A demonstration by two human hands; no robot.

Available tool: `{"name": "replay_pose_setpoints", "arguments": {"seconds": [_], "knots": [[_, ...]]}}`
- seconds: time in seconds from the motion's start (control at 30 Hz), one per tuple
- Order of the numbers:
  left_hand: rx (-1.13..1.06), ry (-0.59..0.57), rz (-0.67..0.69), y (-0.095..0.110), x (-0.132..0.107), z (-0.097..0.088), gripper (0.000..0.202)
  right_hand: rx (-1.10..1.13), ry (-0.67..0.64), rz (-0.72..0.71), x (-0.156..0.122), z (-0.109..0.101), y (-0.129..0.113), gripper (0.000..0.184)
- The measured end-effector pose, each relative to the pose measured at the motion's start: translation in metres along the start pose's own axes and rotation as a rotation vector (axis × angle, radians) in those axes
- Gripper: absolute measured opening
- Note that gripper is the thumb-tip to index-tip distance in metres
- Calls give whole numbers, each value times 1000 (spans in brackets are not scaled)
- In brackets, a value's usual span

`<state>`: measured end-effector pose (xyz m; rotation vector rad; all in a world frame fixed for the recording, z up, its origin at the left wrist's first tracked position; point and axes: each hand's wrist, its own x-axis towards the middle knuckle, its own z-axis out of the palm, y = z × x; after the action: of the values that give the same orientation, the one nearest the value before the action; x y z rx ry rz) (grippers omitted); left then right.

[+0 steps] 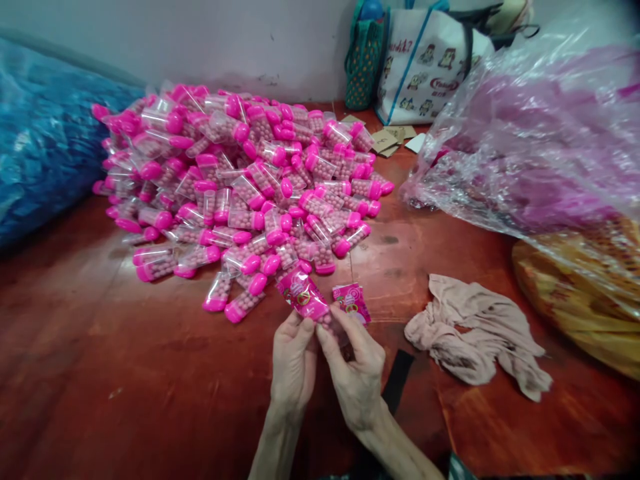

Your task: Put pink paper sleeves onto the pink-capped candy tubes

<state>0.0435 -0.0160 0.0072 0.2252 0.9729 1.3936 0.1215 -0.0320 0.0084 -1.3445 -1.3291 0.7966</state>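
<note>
My left hand (294,363) and my right hand (356,373) meet in the lower middle of the view, fingertips pinching one clear candy tube wrapped in a pink printed label (304,297). The tube tilts up and to the left from my fingers. A small stack of pink printed labels (351,301) lies on the red table (125,373) just right of the tube, touching my right fingers. Behind, a large heap of several clear tubes with pink caps (240,180), filled with pink balls, spreads across the table.
A crumpled beige cloth (475,333) lies to the right. A clear plastic bag of pink items (540,133) and a yellow bag (575,287) fill the right side. A blue plastic bag (45,147) sits at left. Tote bags (420,60) stand against the back wall.
</note>
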Motion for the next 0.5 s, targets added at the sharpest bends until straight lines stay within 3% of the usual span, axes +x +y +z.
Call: {"name": "replay_pose_setpoints", "arguments": {"seconds": [0.13,0.27,0.33,0.5], "knots": [[17,3,-28,0,-1,-1,14,-9,-7,150,-1,0,0,37],[126,9,40,10,-2,-5,17,-81,7,8,6,-9,-5,29],[232,-43,46,12,-4,-8,17,-84,12,20,14,-16,-8,28],[358,-196,-57,8,-9,-9,18,114,-188,229,29,-22,-11,18]]}}
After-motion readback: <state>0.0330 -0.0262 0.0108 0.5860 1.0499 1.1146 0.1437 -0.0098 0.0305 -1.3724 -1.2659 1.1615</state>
